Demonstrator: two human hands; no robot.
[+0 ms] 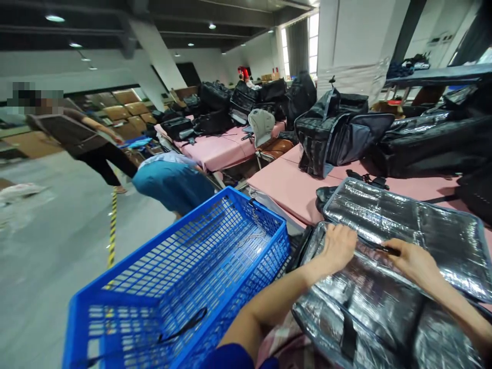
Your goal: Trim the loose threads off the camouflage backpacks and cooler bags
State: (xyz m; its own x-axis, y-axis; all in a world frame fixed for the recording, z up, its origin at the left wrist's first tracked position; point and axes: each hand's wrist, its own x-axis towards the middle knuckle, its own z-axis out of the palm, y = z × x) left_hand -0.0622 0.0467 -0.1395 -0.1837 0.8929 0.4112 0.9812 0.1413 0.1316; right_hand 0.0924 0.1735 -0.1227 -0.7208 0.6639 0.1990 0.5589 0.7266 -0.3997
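Insulated bag (384,302) lies opened out on the pink worktop (284,184), foil lining up. Your left hand (338,246) rests flat and loose at its hinge seam. Your right hand (413,261) pinches a dark tab (389,250) there. Judged: bag not yet closed. Blue crate (184,277) just beside; black bags (334,130) piled behind; large hall, concrete floor (57,246).

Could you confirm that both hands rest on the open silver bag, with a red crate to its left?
Not quite: the head view shows the crate is blue, not red. The left hand and right hand do rest on the open silver bag.
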